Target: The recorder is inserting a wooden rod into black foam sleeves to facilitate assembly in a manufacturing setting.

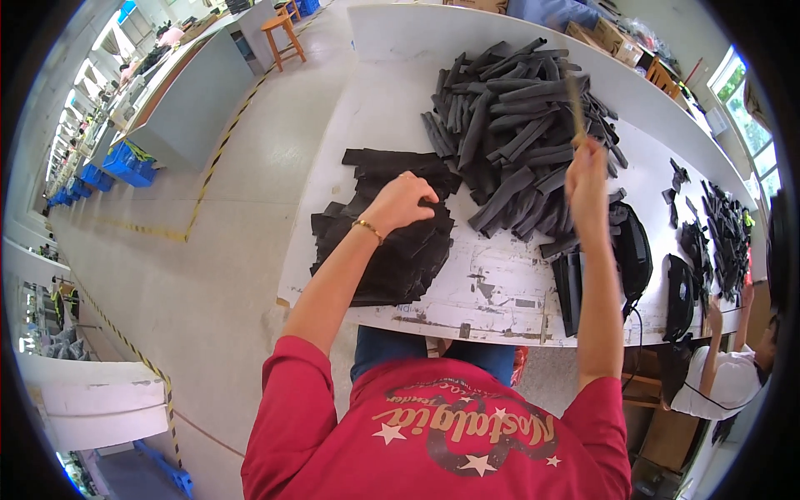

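My right hand (587, 187), raised over the right side of the heap, is closed round a thin yellowish-brown stick (576, 108) that points away from me and is blurred. Below it lies a large pile of dark grey, tube-like fabric strips (517, 117). My left hand (404, 202) is above a flatter stack of black fabric pieces (383, 262) at the left of the table. Its fingers are curled together, and what they may hold cannot be made out.
The white table (508, 292) has a raised back wall (400, 29). Black pouch-like items (635, 254) and more dark strips (729, 237) lie to the right. A co-worker in a white shirt (712, 383) sits there. An orange stool (283, 37) stands far left.
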{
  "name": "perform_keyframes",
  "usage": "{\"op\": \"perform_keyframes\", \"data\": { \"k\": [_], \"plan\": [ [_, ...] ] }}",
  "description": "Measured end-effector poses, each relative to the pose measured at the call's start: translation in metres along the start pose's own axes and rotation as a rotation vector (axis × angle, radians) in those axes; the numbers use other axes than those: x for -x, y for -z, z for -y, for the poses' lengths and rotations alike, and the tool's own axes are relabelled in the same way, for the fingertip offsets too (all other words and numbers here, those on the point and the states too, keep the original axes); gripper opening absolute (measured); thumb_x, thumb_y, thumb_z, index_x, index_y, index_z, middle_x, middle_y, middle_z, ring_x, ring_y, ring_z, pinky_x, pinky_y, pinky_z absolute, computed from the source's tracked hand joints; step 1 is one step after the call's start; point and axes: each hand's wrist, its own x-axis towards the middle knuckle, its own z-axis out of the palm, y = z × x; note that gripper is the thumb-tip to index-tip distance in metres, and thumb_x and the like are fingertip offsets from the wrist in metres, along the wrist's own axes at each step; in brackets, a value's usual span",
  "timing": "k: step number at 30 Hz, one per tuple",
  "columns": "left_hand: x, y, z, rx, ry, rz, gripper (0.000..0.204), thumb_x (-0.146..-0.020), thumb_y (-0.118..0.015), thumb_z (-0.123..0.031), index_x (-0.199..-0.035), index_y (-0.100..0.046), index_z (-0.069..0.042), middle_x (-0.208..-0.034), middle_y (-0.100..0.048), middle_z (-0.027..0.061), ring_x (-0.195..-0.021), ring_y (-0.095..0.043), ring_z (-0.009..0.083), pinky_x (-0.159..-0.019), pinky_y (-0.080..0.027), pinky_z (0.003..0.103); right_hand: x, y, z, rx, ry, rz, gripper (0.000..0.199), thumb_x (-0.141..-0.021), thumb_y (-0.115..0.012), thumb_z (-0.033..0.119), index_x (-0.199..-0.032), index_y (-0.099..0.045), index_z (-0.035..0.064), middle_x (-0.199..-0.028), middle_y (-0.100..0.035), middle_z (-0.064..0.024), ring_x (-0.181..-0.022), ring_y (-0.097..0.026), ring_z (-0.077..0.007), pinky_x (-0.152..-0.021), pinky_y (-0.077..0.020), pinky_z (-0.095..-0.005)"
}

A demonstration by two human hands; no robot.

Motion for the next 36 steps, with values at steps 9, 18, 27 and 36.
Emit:
{"op": "perform_keyframes", "data": {
  "k": [9, 18, 27, 36],
  "plan": [
    [-0.016, -0.028, 0.005, 0.002, 0.072, 0.302, 0.019, -0.075, -0.066, -0.021, -0.082, -0.07, -0.005, -0.078, -0.066, 0.0126, -0.082, -0.063, 0.0284, -0.074, -0.049, 0.036, 0.126, 0.06, -0.071, 0.607, 0.02, 0.189, 0.016, -0.093, -0.051, 0.009, -0.109, -0.054, 0.0055, -0.072, -0.055, -0.0102, -0.06, -0.056, -0.0216, -0.059, -0.0445, -0.0311],
    [-0.014, 0.001, -0.019, 0.219, 0.025, 0.015, 0.02, -0.089, -0.059, -0.018, -0.091, -0.066, 0.001, -0.087, -0.058, 0.0089, -0.079, -0.057, 0.0224, -0.072, -0.046, 0.031, 0.136, 0.09, -0.046, 0.911, 0.247, 0.364, 0.016, -0.088, -0.054, 0.008, -0.104, -0.059, 0.0056, -0.083, -0.061, -0.0153, -0.07, -0.06, -0.0343, -0.06, -0.0463, -0.039],
    [-0.012, 0.0, -0.028, 0.27, 0.039, 0.08, 0.018, -0.088, -0.06, -0.015, -0.092, -0.066, 0.001, -0.087, -0.055, 0.0077, -0.079, -0.056, 0.0192, -0.073, -0.045, 0.028, 0.132, 0.086, -0.042, 0.906, 0.278, 0.375, 0.017, -0.088, -0.054, 0.006, -0.103, -0.059, 0.0048, -0.083, -0.06, -0.0151, -0.07, -0.06, -0.034, -0.06, -0.0462, -0.0383],
    [-0.005, -0.003, -0.035, 0.332, 0.062, 0.056, 0.016, -0.086, -0.058, -0.012, -0.09, -0.065, 0.001, -0.084, -0.06, 0.0109, -0.073, -0.059, 0.0252, -0.068, -0.047, 0.032, 0.13, 0.082, -0.044, 0.905, 0.253, 0.405, 0.016, -0.088, -0.054, 0.009, -0.103, -0.06, 0.0049, -0.082, -0.06, -0.0144, -0.071, -0.061, -0.0331, -0.062, -0.0469, -0.0385]
  ]
}}
